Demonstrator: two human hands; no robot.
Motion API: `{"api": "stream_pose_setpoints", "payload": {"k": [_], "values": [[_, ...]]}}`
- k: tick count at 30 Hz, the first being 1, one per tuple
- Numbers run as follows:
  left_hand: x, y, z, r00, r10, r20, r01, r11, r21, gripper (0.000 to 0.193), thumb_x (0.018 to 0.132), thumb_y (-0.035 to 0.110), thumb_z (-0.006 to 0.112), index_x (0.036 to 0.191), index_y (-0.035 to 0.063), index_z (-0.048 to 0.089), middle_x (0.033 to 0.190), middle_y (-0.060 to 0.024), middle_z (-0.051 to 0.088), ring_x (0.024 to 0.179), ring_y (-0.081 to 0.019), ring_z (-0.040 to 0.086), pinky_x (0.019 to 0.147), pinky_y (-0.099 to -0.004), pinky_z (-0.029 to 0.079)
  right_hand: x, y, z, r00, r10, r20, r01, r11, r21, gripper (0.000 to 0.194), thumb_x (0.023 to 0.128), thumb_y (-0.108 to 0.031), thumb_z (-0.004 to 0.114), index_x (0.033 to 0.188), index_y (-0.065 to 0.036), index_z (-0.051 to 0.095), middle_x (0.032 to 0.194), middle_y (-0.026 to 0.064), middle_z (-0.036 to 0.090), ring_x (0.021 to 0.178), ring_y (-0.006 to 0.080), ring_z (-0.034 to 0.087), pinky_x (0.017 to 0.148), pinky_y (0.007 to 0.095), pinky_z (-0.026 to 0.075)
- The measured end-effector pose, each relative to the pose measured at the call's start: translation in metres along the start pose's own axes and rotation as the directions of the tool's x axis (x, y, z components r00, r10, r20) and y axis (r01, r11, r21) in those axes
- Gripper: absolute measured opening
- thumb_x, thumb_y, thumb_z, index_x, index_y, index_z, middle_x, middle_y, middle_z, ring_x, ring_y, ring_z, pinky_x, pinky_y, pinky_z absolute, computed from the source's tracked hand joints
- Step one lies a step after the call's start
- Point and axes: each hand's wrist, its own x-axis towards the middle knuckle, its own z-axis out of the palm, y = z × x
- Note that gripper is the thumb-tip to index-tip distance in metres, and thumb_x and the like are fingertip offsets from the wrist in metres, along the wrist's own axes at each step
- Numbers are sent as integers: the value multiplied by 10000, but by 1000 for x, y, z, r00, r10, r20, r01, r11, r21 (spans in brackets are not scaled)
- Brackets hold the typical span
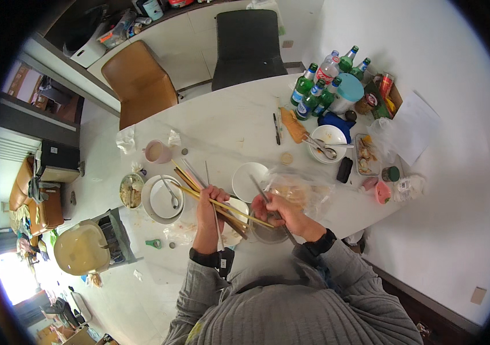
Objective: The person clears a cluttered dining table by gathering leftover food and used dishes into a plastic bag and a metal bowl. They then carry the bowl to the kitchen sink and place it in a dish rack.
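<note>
My left hand grips a fanned bundle of chopsticks of mixed colours, yellow, brown and silvery. My right hand holds a grey chopstick, tilted across the fingers. One long yellow chopstick runs from the bundle to the right fingertips; whether they pinch it I cannot tell. Below the right hand is a greyish bowl, partly covered. A white plate lies partly hidden behind the bundle. Beyond the hands sits a white dish, beside a clear plastic bag with orange-tan contents.
Stacked white bowls with a spoon, a food bowl and a pink mug stand left. Several green bottles and a bowl of spoons stand right. Near the left edge lies a green bottle opener.
</note>
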Motion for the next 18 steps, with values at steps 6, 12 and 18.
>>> {"api": "stream_pose_setpoints", "payload": {"k": [6, 12, 18], "values": [[-18, -10, 12, 977, 123, 175, -175, 930, 323, 362, 1079, 345, 473, 824, 89, 503, 680, 4, 444, 715, -128, 499, 730, -286, 445, 18, -2, 18, 963, 34, -268, -37, 999, -7, 309, 1002, -348, 404, 1159, -107, 518, 944, 10, 570, 844, 91, 495, 655, 216, 371], [-35, -28, 29, 973, 201, 115, -231, 805, 547, 190, 997, 199, 630, 1013, 10, 613, 717, 32, 533, 625, -64, 497, 562, -242, 424, 30, 20, 55, 927, -307, -215, 227, 917, -329, 666, 1081, -520, 322, 1434, 40, 248, 1067, 88, 543, 943, 154, 532, 855, 269, 430], [-39, -42, 22, 981, 194, -26, -152, 839, 522, 149, 937, 133, 670, 995, -4, 663, 768, 3, 625, 648, -69, 557, 565, -256, 456, 28, 54, 46, 880, -414, -232, 269, 839, -474, 596, 1094, -467, 312, 1391, 48, 356, 1225, 150, 551, 1123, 254, 553, 1018, 337, 414]]}}
